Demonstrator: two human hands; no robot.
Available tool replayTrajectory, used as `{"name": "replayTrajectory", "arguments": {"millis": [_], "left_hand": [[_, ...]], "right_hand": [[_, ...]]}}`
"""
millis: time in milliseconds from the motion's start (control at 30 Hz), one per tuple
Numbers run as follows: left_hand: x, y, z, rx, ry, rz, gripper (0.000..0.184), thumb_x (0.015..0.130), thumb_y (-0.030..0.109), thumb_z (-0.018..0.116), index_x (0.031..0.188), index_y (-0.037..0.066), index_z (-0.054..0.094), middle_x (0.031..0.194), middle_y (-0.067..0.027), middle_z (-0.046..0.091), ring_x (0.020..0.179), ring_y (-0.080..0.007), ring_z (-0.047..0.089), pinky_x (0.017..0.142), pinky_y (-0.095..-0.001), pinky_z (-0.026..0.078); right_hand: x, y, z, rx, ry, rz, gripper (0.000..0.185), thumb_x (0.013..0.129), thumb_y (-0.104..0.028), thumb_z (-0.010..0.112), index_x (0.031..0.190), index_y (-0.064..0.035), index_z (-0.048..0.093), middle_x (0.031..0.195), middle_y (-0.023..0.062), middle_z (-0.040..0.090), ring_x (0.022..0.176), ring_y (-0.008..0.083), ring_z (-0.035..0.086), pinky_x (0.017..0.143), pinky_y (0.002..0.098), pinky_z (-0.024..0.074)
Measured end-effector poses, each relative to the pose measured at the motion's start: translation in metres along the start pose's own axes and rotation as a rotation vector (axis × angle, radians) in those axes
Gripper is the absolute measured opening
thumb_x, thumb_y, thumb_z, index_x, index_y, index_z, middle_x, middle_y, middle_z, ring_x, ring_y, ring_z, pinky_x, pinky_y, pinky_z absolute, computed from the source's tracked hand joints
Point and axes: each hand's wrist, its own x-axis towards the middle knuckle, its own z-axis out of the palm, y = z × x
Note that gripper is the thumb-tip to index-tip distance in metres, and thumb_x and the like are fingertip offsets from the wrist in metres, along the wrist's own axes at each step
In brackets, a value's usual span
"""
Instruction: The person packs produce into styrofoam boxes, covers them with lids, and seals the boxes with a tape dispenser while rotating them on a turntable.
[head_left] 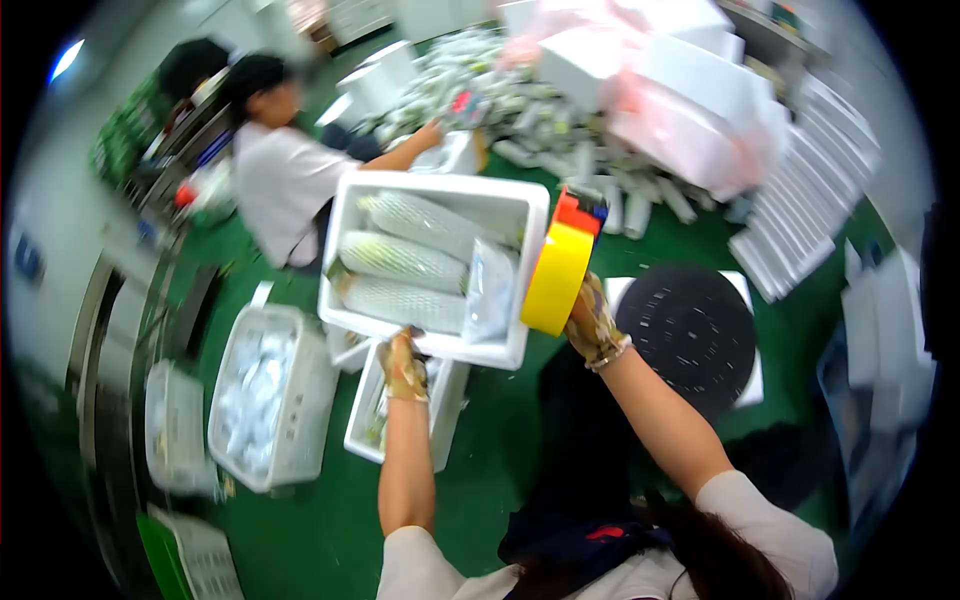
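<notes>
A white foam box (430, 345) is held up in front of me, tilted. Inside it lie three net-wrapped pale vegetables (405, 262) and a clear bag (490, 290) at the right end. My left hand (405, 368), in a patterned glove, grips the box's near edge. My right hand (594, 325), gloved the same way, is closed on a tape dispenser with a yellow roll (560, 278), close against the box's right side.
A co-worker (285, 170) bends at the upper left near a pile of wrapped vegetables (500, 90). White crates (325, 400) stand at left, another foam box (447, 415) below mine, a black round disc (690, 335) at right, stacked foam lids (805, 190) beyond.
</notes>
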Motion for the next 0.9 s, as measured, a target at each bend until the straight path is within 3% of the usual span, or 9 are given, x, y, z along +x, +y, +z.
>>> {"name": "replayTrajectory", "arguments": {"millis": [100, 133, 233, 433, 500, 667, 767, 833, 900], "left_hand": [[0.012, 0.015, 0.12, 0.178, -0.325, -0.037, 0.034, 0.069, 0.002, 0.066, 0.101, -0.004, 0.057, 0.086, -0.0111, 0.058, 0.065, -0.0243, 0.058, 0.054, -0.0389, 0.051], [-0.039, 0.027, 0.182, 0.167, -0.359, -0.061, 0.027, 0.065, -0.002, 0.063, 0.092, -0.001, 0.058, 0.092, -0.0138, 0.057, 0.085, -0.0324, 0.06, 0.081, -0.0508, 0.053], [-0.064, -0.012, 0.254, 0.255, -0.682, -0.197, 0.031, 0.071, -0.001, 0.059, 0.102, -0.002, 0.056, 0.105, -0.0176, 0.058, 0.099, -0.0354, 0.056, 0.09, -0.0523, 0.047], [-0.173, -0.14, 0.264, 0.547, -0.97, -0.439, 0.028, 0.075, 0.013, 0.06, 0.098, -0.003, 0.057, 0.11, -0.0187, 0.055, 0.105, -0.037, 0.053, 0.091, -0.0525, 0.045], [-0.192, -0.167, 0.249, 0.637, -0.929, -0.675, 0.033, 0.078, 0.012, 0.056, 0.109, 0.0, 0.054, 0.115, -0.0173, 0.057, 0.107, -0.0365, 0.054, 0.095, -0.0545, 0.044], [-0.226, -0.203, 0.224, 0.751, -0.673, -0.96, 0.05, 0.082, 0.02, 0.059, 0.127, 0.002, 0.047, 0.13, -0.0184, 0.05, 0.12, -0.0377, 0.046, 0.1, -0.0556, 0.038], [-0.259, -0.171, 0.228, 0.845, -0.798, -0.943, 0.058, 0.087, 0.031, 0.059, 0.136, 0.004, 0.04, 0.139, -0.0154, 0.044, 0.125, -0.0368, 0.043, 0.103, -0.0552, 0.034], [-0.29, -0.148, 0.223, 0.845, -0.888, -1.058, 0.055, 0.089, 0.031, 0.061, 0.132, 0.003, 0.045, 0.131, -0.0164, 0.05, 0.122, -0.0362, 0.046, 0.103, -0.0511, 0.035], [-0.296, -0.142, 0.205, 1.072, -0.876, -0.915, 0.076, 0.092, 0.043, 0.056, 0.144, 0.002, 0.018, 0.148, -0.0203, 0.027, 0.13, -0.0373, 0.037, 0.106, -0.0519, 0.032]], "right_hand": [[0.006, -0.092, -0.043, -0.178, -0.02, -0.27, 0.059, 0.08, -0.054, 0.068, 0.109, -0.0029, 0.06, 0.096, 0.0029, 0.063, 0.086, 0.009, 0.058, 0.072, 0.027, 0.0484], [0.004, -0.112, -0.067, -0.26, 0.06, -0.31, 0.056, 0.082, -0.047, 0.068, 0.112, -0.0018, 0.054, 0.096, 0.0029, 0.063, 0.09, 0.0104, 0.06, 0.075, 0.0273, 0.0496], [-0.035, -0.179, -0.098, -0.161, 0.46, -0.262, 0.056, 0.082, -0.039, 0.071, 0.114, 0.0014, 0.047, 0.095, 0.0049, 0.063, 0.09, 0.0134, 0.062, 0.077, 0.0275, 0.051], [-0.183, -0.194, -0.17, -0.344, 1.057, -0.243, 0.049, 0.071, -0.038, 0.074, 0.09, 0.0063, 0.061, 0.081, 0.014, 0.066, 0.075, 0.0186, 0.064, 0.069, 0.0321, 0.0504], [-0.224, -0.21, -0.164, -0.501, 1.193, 0.026, 0.045, 0.072, -0.038, 0.073, 0.086, 0.0038, 0.063, 0.078, 0.0121, 0.066, 0.07, 0.0179, 0.062, 0.065, 0.033, 0.0484], [-0.322, -0.183, -0.232, -0.237, 1.104, -0.113, 0.039, 0.077, -0.031, 0.072, 0.094, 0.0028, 0.063, 0.081, 0.0093, 0.066, 0.075, 0.0137, 0.062, 0.07, 0.0272, 0.0493], [-0.427, -0.182, -0.242, 0.466, 0.813, -0.435, 0.048, 0.088, -0.035, 0.058, 0.117, 0.0018, 0.05, 0.101, 0.0169, 0.062, 0.088, 0.0253, 0.062, 0.077, 0.0344, 0.0511], [-0.521, -0.213, -0.236, -0.051, 1.311, -0.338, 0.042, 0.087, -0.038, 0.059, 0.107, -0.0005, 0.056, 0.094, 0.0138, 0.063, 0.081, 0.0251, 0.062, 0.071, 0.0345, 0.0498], [-0.631, -0.217, -0.245, -0.312, 1.788, -0.22, 0.039, 0.085, -0.04, 0.06, 0.096, -0.0029, 0.062, 0.087, 0.0106, 0.064, 0.075, 0.0249, 0.061, 0.065, 0.0345, 0.0485]]}}
